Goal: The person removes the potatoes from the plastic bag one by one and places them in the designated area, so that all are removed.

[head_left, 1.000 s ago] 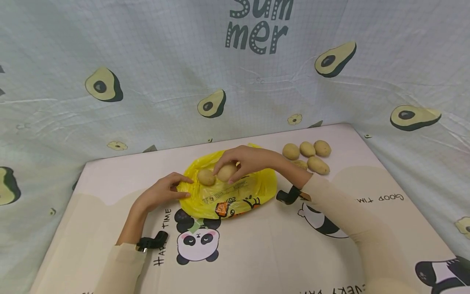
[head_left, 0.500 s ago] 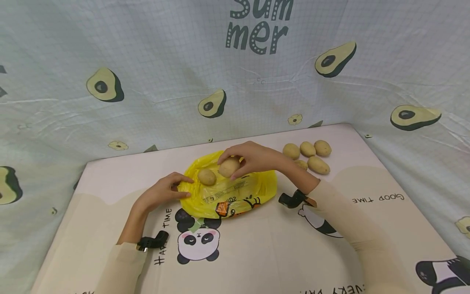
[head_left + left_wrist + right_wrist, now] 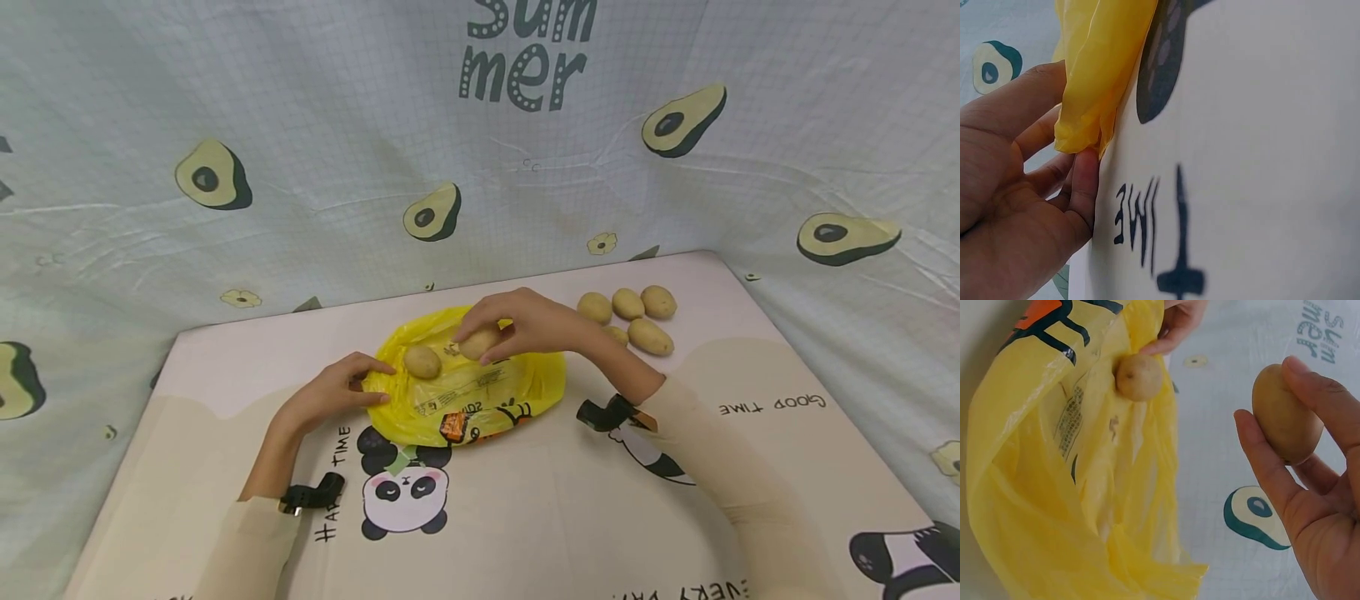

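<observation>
A yellow plastic bag (image 3: 393, 421) lies spread on the table, its mouth opened wide. My left hand (image 3: 337, 385) grips the bag's left edge; in the left wrist view, thumb and fingers close on the yellow film (image 3: 1100, 69). One potato (image 3: 422, 362) rests inside the bag at the left, near the fingertips of that hand. Over the bag, my right hand (image 3: 525, 323) holds a second potato (image 3: 1282, 415) between thumb and fingers, raised above the plastic in the right wrist view. The palm partly hides this potato in the head view.
Several loose potatoes (image 3: 651, 337) sit together at the back right of the table, one partly behind the right forearm. A cloth with avocado prints (image 3: 330, 150) hangs behind the table's back edge. The tabletop (image 3: 525, 508) carries panda prints and lettering.
My right hand has moved slightly right and lifted its potato away from the one lying in the bag. The left hand keeps its place on the bag's edge.
</observation>
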{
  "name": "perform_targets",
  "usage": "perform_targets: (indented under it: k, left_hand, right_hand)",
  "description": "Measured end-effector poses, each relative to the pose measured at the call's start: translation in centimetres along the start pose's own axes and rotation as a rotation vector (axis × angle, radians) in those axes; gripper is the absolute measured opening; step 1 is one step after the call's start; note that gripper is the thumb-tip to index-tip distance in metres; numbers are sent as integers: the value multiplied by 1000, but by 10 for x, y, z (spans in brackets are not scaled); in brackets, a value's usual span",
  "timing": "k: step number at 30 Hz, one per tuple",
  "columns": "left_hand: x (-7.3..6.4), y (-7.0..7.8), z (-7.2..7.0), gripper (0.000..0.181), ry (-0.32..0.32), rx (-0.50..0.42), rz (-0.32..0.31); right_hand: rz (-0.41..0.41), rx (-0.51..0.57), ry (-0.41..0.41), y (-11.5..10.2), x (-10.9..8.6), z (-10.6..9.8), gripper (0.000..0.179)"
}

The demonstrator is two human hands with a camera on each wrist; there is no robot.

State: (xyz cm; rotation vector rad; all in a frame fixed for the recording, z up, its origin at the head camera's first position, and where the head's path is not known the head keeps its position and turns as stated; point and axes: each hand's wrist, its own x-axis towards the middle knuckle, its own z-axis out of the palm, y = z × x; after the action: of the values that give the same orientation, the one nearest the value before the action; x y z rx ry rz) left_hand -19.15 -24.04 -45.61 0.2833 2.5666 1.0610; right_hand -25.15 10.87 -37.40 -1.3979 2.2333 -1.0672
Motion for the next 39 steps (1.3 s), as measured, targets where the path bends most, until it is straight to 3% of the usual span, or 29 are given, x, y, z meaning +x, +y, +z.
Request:
perform_targets:
  k: [27,39]
  left_hand:
    - [-2,0,-1,46,0,32,33]
    - [-1,-1,-1,46,0,22,17]
  right_hand:
    - [34,6,5,-3,-25,-6,41]
    - [76,0,2,-3,-37,-8,40]
